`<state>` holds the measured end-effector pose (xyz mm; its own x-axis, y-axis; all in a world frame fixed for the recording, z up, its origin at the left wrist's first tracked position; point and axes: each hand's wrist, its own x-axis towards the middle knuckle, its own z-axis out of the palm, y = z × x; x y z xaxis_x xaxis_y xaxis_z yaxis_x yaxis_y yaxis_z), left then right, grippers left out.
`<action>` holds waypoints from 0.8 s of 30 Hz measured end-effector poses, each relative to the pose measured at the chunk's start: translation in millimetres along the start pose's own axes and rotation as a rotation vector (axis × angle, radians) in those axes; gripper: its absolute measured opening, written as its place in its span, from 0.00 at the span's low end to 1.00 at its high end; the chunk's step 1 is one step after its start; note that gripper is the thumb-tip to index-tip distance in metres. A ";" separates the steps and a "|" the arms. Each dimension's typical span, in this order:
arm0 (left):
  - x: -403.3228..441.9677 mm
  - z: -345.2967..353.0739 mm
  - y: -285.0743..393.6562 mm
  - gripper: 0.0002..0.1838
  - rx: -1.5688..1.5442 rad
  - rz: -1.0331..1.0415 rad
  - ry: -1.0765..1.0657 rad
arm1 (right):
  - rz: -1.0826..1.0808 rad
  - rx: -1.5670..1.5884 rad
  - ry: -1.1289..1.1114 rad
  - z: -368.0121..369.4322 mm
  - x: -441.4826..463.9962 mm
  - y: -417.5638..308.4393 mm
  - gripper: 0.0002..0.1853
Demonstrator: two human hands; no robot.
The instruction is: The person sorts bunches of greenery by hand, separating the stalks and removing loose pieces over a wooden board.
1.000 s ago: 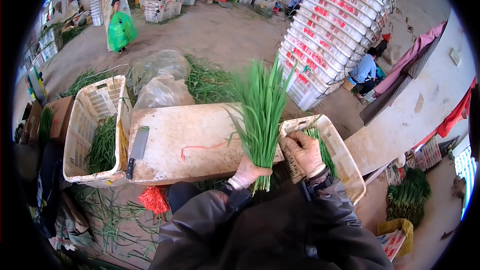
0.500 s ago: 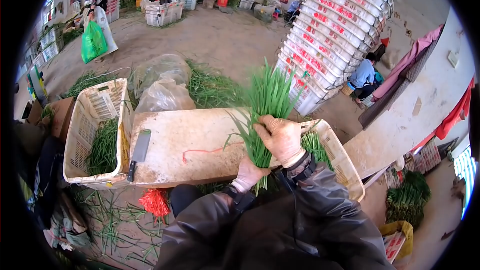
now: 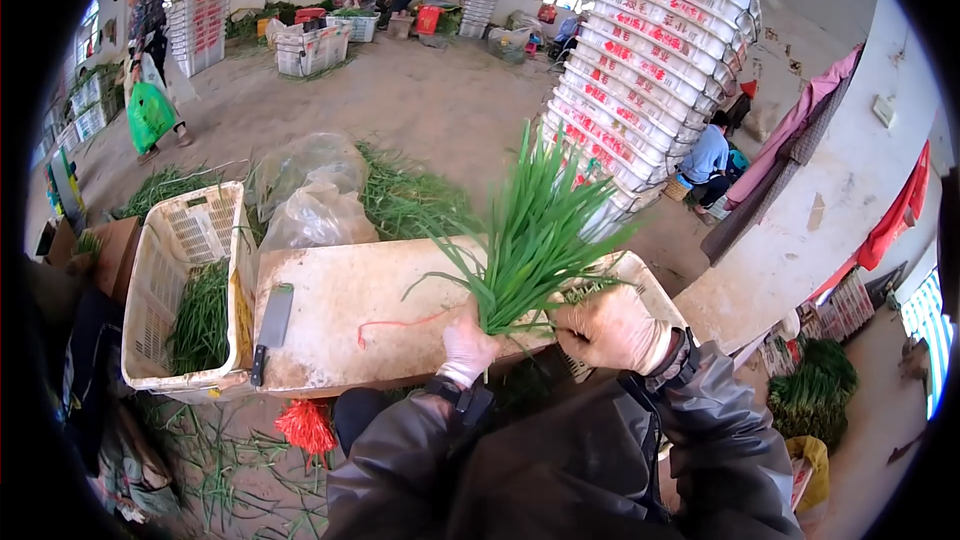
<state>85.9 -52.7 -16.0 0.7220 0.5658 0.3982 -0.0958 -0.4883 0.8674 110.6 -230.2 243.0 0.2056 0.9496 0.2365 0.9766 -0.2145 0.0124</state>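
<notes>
A bunch of chives [image 3: 540, 230] stands over the right end of the board, its long green leaves fanned out at the top. My left hand [image 3: 470, 342] is wrapped round its lower part. To the right of the stalks, my right hand [image 3: 612, 328] is closed, fingers curled in, close beside the bunch. What those fingers hold, if anything, is hidden. Both hands wear pale gloves. On the worn board [image 3: 340, 290] lie a cleaver [image 3: 277, 318] at the left end and a thin red tie [image 3: 395, 323] near the middle.
At the left a white crate [image 3: 140, 310] holds chives; another crate [image 3: 650, 285] stands behind my right hand. Clear plastic bags [image 3: 315, 210] and loose greens lie beyond the board. Tall stacked crates [image 3: 640, 70] rise at the back right. A person [image 3: 148, 30] walks at the far left.
My right hand has left the leaves and moved right and down beside the bunch. My left hand has shifted left and the leaves have spread. The person at the far left has moved left.
</notes>
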 end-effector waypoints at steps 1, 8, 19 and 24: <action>-0.5 -5.0 6.4 0.39 -0.003 0.022 0.015 | 0.020 0.078 -0.057 -3.5 -6.4 1.3 0.05; 1.7 -11.0 9.7 0.34 0.038 0.158 0.085 | 0.025 0.344 -0.495 -31.3 -26.8 10.8 0.09; -3.8 -7.5 0.6 0.42 0.130 0.018 0.015 | 0.061 0.234 0.275 5.0 8.2 -3.5 0.08; -3.2 -13.5 2.7 0.42 0.203 -0.059 -0.017 | 0.274 0.365 0.161 29.9 16.8 8.3 0.09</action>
<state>74.0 -46.9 -10.9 0.7340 0.5868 0.3420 0.0855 -0.5793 0.8106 124.0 -209.2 218.0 0.4741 0.8159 0.3309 0.8520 -0.3303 -0.4062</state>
